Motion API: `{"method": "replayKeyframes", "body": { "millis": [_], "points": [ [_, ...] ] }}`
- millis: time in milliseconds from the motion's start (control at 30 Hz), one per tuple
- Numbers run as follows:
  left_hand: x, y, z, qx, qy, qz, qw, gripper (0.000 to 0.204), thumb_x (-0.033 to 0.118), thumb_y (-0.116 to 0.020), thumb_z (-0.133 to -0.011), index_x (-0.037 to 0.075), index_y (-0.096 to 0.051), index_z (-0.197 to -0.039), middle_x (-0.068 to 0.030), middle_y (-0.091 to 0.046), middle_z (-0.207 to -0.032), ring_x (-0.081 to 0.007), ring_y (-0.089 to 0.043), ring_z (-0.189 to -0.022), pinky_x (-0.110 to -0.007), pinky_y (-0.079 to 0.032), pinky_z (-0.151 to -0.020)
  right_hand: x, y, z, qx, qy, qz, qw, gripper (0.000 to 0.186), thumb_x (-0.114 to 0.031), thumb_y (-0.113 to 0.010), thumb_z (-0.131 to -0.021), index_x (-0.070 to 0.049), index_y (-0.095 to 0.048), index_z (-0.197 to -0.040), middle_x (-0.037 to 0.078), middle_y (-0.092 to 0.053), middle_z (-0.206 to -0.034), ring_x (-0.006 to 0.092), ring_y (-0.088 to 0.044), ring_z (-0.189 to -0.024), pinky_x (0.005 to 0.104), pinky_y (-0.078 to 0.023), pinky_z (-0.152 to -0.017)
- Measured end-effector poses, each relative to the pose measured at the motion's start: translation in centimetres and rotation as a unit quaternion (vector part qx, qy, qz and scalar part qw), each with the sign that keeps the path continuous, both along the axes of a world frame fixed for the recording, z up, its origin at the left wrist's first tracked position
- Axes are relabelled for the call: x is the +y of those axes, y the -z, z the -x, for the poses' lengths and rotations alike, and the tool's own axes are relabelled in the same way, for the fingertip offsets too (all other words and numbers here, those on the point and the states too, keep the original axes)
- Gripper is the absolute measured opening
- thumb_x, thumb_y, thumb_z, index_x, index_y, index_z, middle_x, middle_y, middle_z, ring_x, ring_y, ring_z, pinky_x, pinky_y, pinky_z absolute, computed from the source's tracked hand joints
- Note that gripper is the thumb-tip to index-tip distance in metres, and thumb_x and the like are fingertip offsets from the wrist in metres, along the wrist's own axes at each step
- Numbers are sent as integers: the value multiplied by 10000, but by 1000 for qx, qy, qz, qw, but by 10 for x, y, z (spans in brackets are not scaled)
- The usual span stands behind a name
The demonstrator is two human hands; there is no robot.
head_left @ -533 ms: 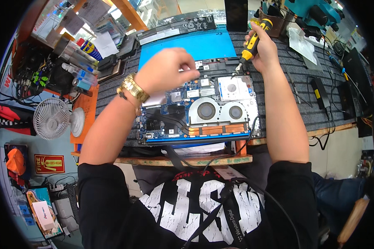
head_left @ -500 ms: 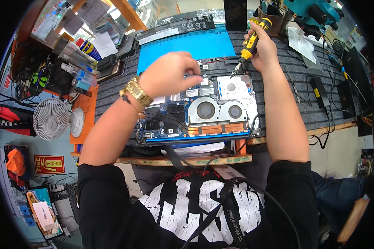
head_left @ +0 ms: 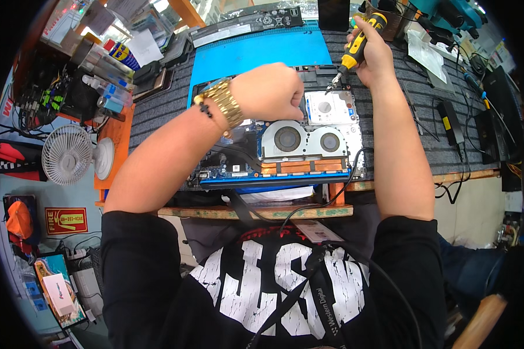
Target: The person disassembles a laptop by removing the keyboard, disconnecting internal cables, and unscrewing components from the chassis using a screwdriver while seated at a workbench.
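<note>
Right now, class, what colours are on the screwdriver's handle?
The screwdriver handle is yellow and black, best seen in the head view.

The opened laptop (head_left: 308,154) is lying flat, exposing two round fans (head_left: 287,139) and, along its near edge, copper heat pipes (head_left: 303,167). The yellow-and-black screwdriver (head_left: 355,54) is slanting over the laptop's far right part, its silver bit pointing down-left near a whitish square drive (head_left: 325,109).
</note>
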State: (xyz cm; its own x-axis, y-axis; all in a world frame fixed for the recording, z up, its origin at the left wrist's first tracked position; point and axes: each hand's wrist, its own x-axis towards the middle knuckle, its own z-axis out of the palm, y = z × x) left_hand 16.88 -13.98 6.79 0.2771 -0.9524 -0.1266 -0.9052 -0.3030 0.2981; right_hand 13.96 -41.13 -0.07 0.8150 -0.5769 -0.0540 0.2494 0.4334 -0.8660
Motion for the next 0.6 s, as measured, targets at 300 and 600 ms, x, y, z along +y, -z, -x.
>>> {"method": "replayKeyframes", "body": {
  "millis": [300,600],
  "points": [
    [-17,-8,0,-39,28,-52,998,247,263,-868,-820,33,-778,-811,-150,-784,-828,-354,-774,-831,-449,-618,-754,-3,1,-1,-12,4,-13,1000,285,-382,-854,-997,-143,-699,-983,25,-708,-828,115,-648,-663,305,-418,-523],
    [-9,-6,-6,-2,43,-14,999,252,236,-856,-834,12,-742,-811,-143,-761,-822,-351,-739,-779,-453,-595,-717,-5,1,-2,-13,4,3,1000,283,-386,-850,-999,-145,-704,-975,18,-709,-816,112,-636,-643,304,-404,-513]
  ]
}}
